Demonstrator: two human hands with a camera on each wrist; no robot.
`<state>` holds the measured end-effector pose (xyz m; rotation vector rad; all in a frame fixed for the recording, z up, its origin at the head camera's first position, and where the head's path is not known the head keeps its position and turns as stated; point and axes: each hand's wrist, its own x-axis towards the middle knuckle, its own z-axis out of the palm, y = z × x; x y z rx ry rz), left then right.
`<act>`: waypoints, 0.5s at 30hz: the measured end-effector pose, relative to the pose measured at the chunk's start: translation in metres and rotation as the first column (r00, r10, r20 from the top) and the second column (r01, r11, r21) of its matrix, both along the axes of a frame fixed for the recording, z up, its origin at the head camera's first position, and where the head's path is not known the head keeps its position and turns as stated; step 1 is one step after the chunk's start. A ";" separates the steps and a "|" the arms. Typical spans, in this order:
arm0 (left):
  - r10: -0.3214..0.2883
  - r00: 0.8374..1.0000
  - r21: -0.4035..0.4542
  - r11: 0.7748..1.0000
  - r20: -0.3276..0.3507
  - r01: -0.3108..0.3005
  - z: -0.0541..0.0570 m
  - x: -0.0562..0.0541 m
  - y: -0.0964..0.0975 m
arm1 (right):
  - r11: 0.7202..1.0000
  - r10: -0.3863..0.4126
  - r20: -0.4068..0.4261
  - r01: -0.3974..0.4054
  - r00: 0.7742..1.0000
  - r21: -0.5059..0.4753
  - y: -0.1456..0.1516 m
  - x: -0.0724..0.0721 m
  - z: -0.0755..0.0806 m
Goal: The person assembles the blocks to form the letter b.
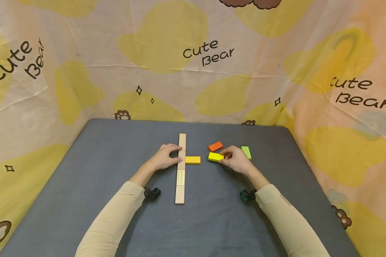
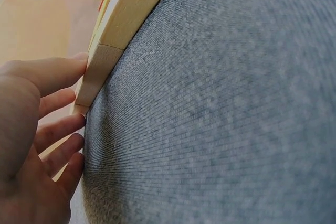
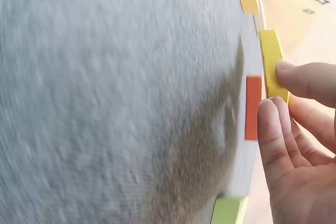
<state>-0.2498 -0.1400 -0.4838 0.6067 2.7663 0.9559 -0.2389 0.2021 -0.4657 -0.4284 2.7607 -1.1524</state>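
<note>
Several pale wooden blocks lie end to end in a row running away from me. My left hand touches the row's left side with thumb and index finger, its other fingers extended beside the wood. An amber block lies crosswise against the row's right side. My right hand pinches a bright yellow block by its right end between thumb and fingers. In the right wrist view that yellow block is held above the cloth.
An orange-red block lies just beyond the held one. A light green block is behind my right hand. Grey cloth covers the table, with a patterned curtain around its back and sides.
</note>
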 end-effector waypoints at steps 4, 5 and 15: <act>0.001 1.000 0.002 1.000 0.001 -0.001 0.000 0.000 0.000 | 1.000 -0.001 -0.008 0.001 1.000 -0.021 -0.007 0.004 0.000; 0.001 1.000 0.002 1.000 0.000 -0.001 0.000 0.000 0.000 | 1.000 -0.003 -0.008 0.003 1.000 -0.025 -0.008 0.005 -0.001; -0.004 1.000 0.000 1.000 0.000 0.004 -0.001 -0.001 -0.001 | 1.000 -0.003 0.022 0.004 1.000 -0.021 -0.022 0.010 -0.007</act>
